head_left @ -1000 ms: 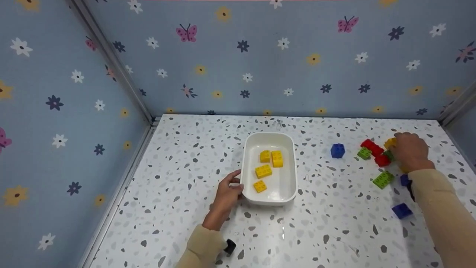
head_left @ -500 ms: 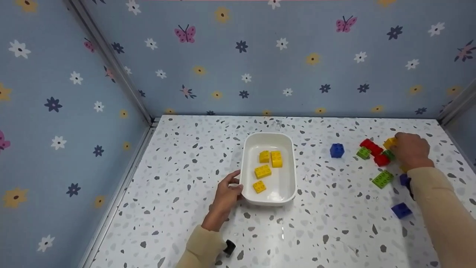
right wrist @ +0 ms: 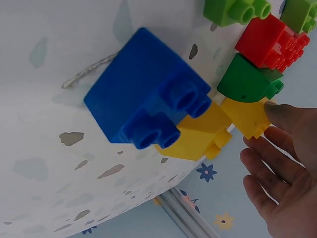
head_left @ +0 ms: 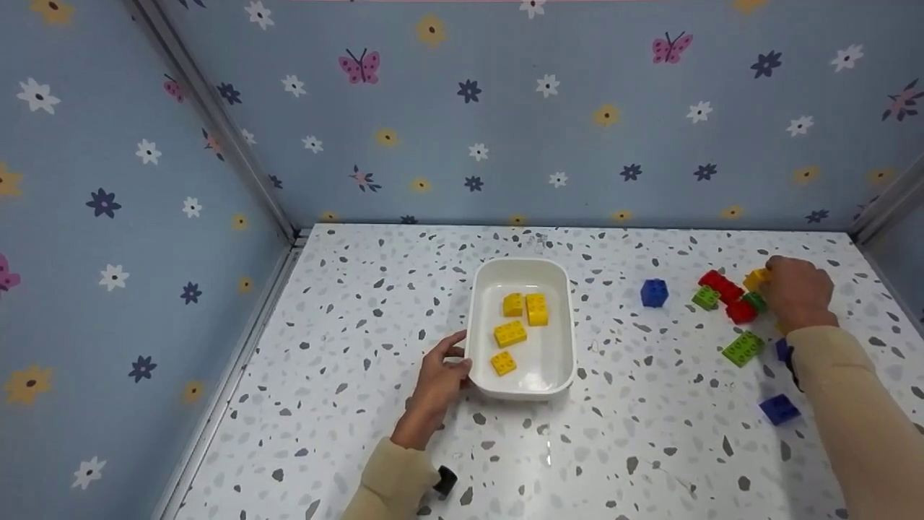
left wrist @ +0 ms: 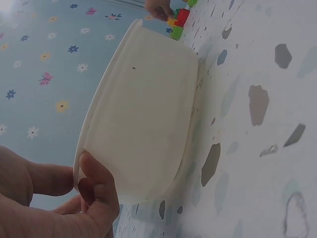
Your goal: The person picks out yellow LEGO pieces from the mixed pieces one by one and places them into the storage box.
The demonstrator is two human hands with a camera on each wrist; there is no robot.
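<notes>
My left hand [head_left: 438, 375] grips the near left rim of a white tub [head_left: 559, 361]; the left wrist view shows the thumb and fingers [left wrist: 99, 173] pinching that rim. Several yellow toy bricks [head_left: 510, 333] lie inside. Far to the right, my right hand [head_left: 800, 292] is among loose bricks. In the right wrist view its thumb and index finger pinch a yellow toy brick [right wrist: 245, 116], which lies right beside a dark green brick [right wrist: 247, 79]. Another yellow brick [right wrist: 193, 134] and a large-looking blue brick [right wrist: 148, 84] are nearer that camera.
Red bricks [head_left: 720, 286], a small light green brick [head_left: 706, 297] and a longer green brick [head_left: 743, 348] lie left of the right hand. One blue brick [head_left: 655, 292] stands apart, another [head_left: 779, 409] lies nearer. Patterned wall panels [head_left: 505, 115] enclose the speckled table [head_left: 621, 448].
Almost nothing differs. The right forearm has shifted very slightly, with the hand staying at the same bricks. The left hand keeps its grip on the tub.
</notes>
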